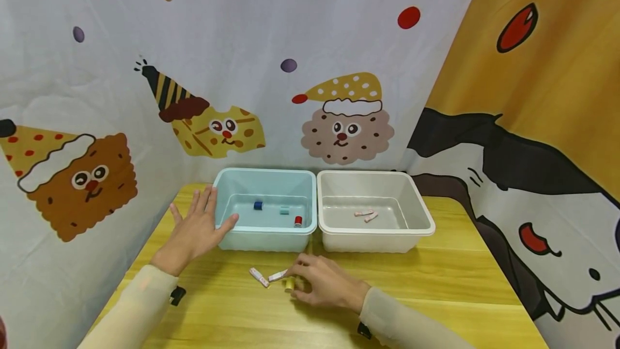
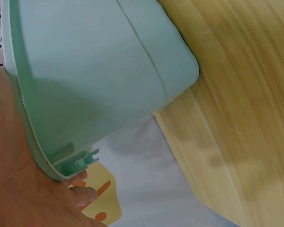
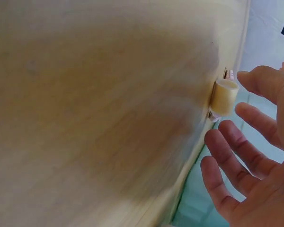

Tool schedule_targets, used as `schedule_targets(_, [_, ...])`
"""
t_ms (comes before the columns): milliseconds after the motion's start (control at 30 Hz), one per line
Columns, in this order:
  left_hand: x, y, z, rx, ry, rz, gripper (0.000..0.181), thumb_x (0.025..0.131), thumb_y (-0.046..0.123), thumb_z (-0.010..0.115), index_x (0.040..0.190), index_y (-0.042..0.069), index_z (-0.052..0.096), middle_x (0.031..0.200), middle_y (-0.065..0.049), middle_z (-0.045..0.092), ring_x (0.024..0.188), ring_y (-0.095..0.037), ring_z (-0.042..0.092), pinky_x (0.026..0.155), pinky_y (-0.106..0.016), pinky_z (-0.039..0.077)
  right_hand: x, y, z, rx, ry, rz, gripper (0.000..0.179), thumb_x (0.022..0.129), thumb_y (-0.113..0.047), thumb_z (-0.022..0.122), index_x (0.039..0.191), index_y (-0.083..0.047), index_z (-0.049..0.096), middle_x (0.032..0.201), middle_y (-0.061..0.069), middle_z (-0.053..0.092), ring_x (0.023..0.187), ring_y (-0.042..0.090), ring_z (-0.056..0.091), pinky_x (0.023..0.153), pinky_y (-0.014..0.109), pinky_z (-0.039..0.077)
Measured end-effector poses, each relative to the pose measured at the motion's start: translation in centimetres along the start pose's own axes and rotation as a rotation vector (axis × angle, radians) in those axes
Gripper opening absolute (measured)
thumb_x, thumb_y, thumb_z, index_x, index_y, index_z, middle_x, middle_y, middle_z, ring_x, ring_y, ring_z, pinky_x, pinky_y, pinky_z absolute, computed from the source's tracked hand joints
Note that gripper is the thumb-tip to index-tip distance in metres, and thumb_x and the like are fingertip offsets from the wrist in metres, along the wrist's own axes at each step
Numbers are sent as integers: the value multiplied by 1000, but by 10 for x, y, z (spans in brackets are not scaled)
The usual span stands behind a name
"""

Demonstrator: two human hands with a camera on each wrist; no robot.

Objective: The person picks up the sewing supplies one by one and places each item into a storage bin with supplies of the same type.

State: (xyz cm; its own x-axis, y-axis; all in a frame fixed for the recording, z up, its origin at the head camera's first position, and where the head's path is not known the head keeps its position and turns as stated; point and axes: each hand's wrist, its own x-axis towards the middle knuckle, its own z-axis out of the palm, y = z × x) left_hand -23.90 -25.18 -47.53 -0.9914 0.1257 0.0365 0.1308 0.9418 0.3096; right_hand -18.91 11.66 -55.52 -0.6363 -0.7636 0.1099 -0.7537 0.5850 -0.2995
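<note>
Watching remotely, I see the yellow cylinder (image 1: 289, 285) on the table (image 1: 227, 316) just off the tips of the right hand's (image 1: 325, 282) parted thumb and forefinger (two pale strips (image 1: 259, 277) lie nearby); the left hand (image 1: 197, 228), fingers spread, is at the blue bin's (image 1: 266, 241) left end.

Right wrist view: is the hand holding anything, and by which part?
Nothing is held: the right hand is open near the yellow cylinder, thumb and fingers apart.

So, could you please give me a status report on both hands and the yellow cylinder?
Left hand against blue bin. Right hand beside yellow cylinder, not gripping it. Two white pieces close by.
</note>
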Motion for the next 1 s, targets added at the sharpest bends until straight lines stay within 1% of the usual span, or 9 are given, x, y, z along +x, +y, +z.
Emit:
schedule_targets(167, [0,0,0,1,4,2,116,114,83,41,186,-2,9,196,-27,5,181,-59,5,125,-100,-11,2,1,4,-9,-8,5,41,106,-43,87,145,-30,80,125,-9,74,93,-4,54,86,16,53])
schedule_targets(300, [0,1,0,-2,0,-1,115,115,82,42,186,-2,8,196,-27,4,181,-59,4,126,-100,-12,3,1,5,-2,-5,9,40,106,-41,88,144,-30,81,122,-9,73,91,-4,53,82,14,50])
schedule_targets(433, [-1,2,-1,-6,-3,-3,116,114,83,40,186,-2,8,196,-27,4,181,-59,3,126,-100,-13,3,2,6,5,-7,3,38,106,-40,88,142,-29,81,118,-9,73,87,-5,52,76,11,48])
schedule_targets(633, [-2,2,-1,-5,1,0,117,114,84,40,186,-3,8,196,-27,5,181,-59,4,125,-100,-12,6,2,8,-9,-5,-19,37,106,-39,88,141,-28,83,112,-9,72,84,-7,49,76,10,46])
schedule_targets(767, [-2,1,-1,-3,-1,2,115,115,80,43,186,-3,8,196,-27,5,181,-60,4,125,-101,-12,7,2,9,-23,10,-39,35,106,-38,88,138,-26,84,111,-9,73,82,-8,49,79,11,49])
schedule_targets(900, [-2,1,-1,-5,-4,2,113,116,78,45,186,-3,8,196,-27,5,181,-59,4,125,-101,-12,7,1,8,-33,21,-53,33,106,-37,88,137,-26,84,112,-10,75,84,-9,50,86,14,53])
schedule_targets(1000, [-1,0,0,-9,-5,2,113,116,78,45,186,-3,8,196,-27,5,181,-59,4,125,-100,-13,7,1,8,-32,23,-57,32,107,-37,88,136,-26,84,112,-9,75,85,-8,51,85,14,53])
